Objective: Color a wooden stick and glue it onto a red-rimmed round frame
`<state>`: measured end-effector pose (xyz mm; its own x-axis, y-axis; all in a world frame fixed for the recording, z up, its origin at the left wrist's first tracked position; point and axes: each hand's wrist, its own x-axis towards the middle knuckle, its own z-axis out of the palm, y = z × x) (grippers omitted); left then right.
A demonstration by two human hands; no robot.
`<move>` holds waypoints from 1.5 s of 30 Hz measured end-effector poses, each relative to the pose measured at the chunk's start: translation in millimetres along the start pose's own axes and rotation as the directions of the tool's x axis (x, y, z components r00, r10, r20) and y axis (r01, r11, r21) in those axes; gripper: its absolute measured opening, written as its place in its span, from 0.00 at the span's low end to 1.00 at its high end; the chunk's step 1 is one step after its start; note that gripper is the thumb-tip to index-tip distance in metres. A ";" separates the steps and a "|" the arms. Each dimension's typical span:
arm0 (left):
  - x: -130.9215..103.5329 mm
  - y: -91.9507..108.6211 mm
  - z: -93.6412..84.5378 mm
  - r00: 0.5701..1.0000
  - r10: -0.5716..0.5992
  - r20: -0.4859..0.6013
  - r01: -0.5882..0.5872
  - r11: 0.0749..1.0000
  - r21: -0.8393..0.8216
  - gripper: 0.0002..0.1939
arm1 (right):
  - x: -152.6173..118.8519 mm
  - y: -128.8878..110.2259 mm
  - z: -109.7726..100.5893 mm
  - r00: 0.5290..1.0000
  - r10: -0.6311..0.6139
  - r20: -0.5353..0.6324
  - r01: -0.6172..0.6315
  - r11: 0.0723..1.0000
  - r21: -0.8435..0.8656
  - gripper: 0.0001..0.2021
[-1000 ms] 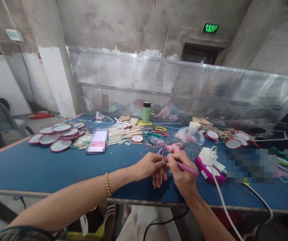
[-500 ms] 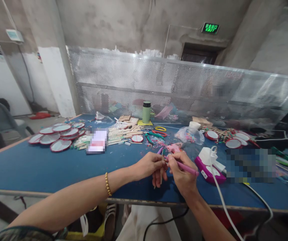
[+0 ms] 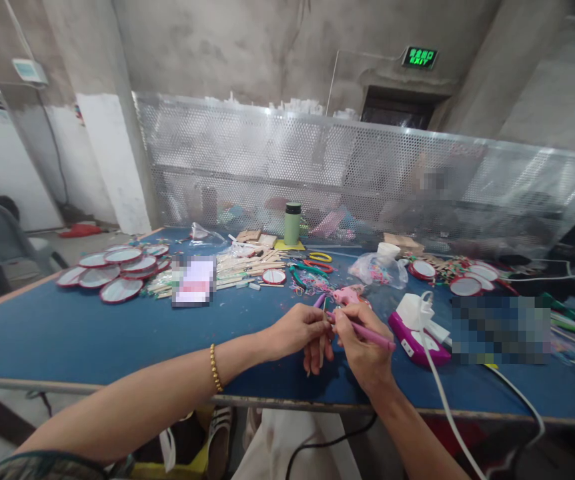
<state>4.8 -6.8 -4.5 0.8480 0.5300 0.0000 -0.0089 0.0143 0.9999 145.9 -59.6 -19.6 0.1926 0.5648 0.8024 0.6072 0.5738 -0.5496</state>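
My left hand [image 3: 305, 331] is closed on a thin wooden stick [image 3: 323, 348], held upright above the front part of the blue table. In my right hand [image 3: 366, 343] is a pink pen-like tool [image 3: 373, 335], gripped like a pencil, its tip at the stick beside my left fingertips. The two hands are close together, and the exact contact at the tip is too small to make out. Just behind them lie a pink glue gun [image 3: 348, 295] and a purple rod [image 3: 319, 301], partly hidden by my hands.
Round red-rimmed discs [image 3: 121, 289] are piled on the left of the blue table [image 3: 62, 337]. Sticks [image 3: 247, 268], a green bottle [image 3: 292, 225], pliers [image 3: 303, 275] and a plastic bag [image 3: 378, 269] lie behind. A magenta power strip [image 3: 420, 340] with a white cable sits right.
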 end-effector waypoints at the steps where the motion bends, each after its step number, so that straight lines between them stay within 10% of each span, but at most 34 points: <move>1: -0.1 0.1 0.0 1.000 -0.001 0.001 0.001 1.000 0.000 0.22 | -0.1 0.1 0.3 1.000 0.003 0.000 -0.003 1.000 -0.001 0.09; 45: 1.4 -6.5 -3.6 1.000 0.000 0.004 0.000 1.000 -0.022 0.21 | 0.5 0.6 0.1 1.000 -0.004 -0.026 0.005 0.999 0.034 0.10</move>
<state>4.1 -3.1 -11.0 0.8503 0.5263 -0.0003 -0.0202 0.0333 0.9992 146.2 -58.9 -19.6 0.2106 0.5468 0.8103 0.5813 0.5964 -0.5536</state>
